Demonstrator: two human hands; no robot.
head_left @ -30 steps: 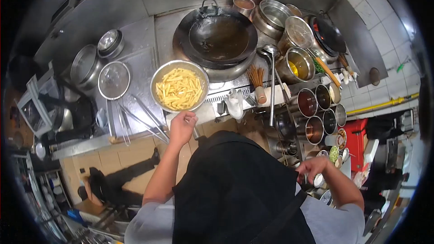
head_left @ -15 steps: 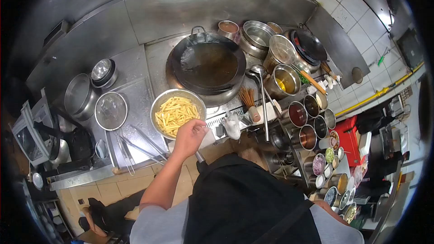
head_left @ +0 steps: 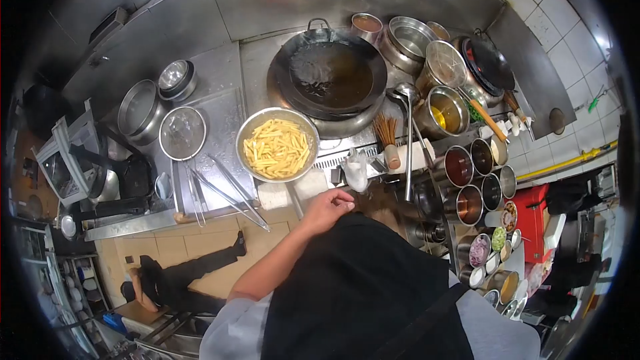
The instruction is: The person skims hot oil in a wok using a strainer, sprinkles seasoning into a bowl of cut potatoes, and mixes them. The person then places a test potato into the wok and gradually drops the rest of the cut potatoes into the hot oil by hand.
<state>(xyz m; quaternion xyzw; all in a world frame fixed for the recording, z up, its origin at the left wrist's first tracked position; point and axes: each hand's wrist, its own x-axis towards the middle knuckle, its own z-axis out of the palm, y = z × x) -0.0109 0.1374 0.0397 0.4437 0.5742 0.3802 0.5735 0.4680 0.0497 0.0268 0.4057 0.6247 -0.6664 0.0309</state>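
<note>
My left hand is in front of my black apron, its fingers curled together toward the thumb. Whatever may be between the fingertips is too small to make out. Just beyond it, at the counter's front edge, stands a metal bowl full of pale yellow potato strips, apart from the hand. A crumpled white cloth hangs near the edge to the hand's right. Behind the bowl, a large black wok with dark liquid sits on the stove. My right hand is out of view.
Left of the bowl lie a round strainer and long metal tongs. On the right are a ladle, a bamboo brush, a pot of yellow oil and several seasoning pots. Another person is at lower left.
My left hand has drawn back from the bowl's rim toward my apron. The view has shifted, so the counter things appear farther right. More of the other person shows at lower left.
</note>
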